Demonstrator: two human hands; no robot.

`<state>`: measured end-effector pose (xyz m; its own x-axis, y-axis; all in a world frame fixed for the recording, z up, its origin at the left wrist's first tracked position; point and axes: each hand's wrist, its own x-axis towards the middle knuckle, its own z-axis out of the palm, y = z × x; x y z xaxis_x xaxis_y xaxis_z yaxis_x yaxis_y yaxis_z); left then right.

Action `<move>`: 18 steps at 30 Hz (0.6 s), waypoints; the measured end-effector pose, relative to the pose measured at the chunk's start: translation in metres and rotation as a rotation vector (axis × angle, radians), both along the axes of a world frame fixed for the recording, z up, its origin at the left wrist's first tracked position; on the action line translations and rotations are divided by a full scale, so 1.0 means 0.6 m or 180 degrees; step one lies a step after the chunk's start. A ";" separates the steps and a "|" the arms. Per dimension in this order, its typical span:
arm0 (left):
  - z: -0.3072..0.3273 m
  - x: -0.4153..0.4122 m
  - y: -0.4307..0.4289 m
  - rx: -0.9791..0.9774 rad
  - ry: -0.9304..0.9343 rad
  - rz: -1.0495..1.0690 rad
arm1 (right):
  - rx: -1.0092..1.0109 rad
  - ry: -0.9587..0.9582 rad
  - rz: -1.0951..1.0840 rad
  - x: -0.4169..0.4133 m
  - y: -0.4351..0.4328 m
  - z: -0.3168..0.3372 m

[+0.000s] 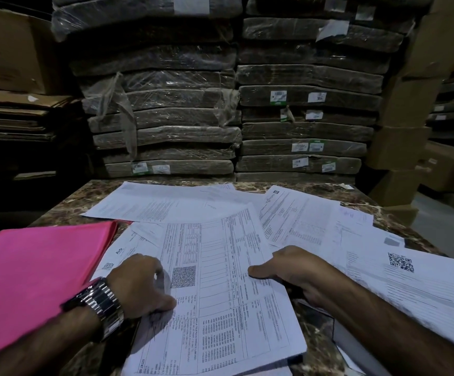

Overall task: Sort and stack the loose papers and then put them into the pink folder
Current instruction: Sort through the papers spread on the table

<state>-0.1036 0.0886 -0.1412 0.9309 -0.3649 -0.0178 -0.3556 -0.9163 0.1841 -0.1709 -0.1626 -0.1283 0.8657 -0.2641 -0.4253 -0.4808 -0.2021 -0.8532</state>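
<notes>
Loose papers (315,221) lie fanned across the marble table (65,210), not yet squared. The pink folder (38,280) lies closed at the left, its contents hidden. Both hands grip the top sheet (220,267) by its side edges, probably to align it. The left hand (139,286) pinches with curled fingers. The right hand (293,270) has its thumb on top and its fingers hidden underneath.

the pink folder (38,270) is lying closed and flat at the left. the loose papers (166,204) are lying spread and overlapping just beside it, to its right, white sheets printed with tables and qr codes. the top sheet (220,267) is lying skewed over the nearest ones, its left edge curling upward.
</notes>
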 end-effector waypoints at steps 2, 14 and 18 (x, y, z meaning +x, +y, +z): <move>-0.001 -0.001 0.001 -0.0030 0.0000 -0.0006 | 0.0053 0.0049 -0.0006 -0.005 0.002 -0.008; -0.002 0.000 0.008 -0.0347 0.0119 0.0040 | -0.2313 -0.0433 0.0297 -0.036 0.037 -0.028; -0.002 0.003 0.002 -0.0159 0.0059 -0.0040 | -0.1537 -0.0243 0.0397 -0.036 0.037 -0.003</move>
